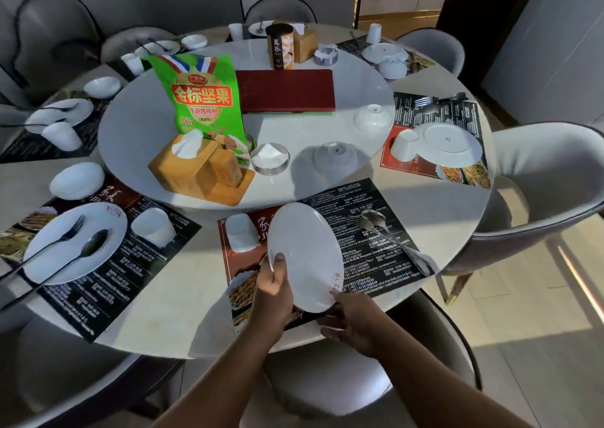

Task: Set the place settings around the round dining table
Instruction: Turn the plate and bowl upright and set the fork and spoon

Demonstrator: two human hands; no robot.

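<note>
We see a plain white plate (305,257) with a small red mark at its rim, over a black placemat (369,231) with white print and red-orange panel. The snack bag (199,97) is bright green with red-and-gold lettering; the menu folder (286,90) dark red; the tissue box (199,172) honey-coloured wood; the tabletop (425,205) pale cream.

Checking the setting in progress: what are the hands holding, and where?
A white plate, tilted over the placemat: left hand pinches its near-left rim, right hand touches the near edge.
</note>
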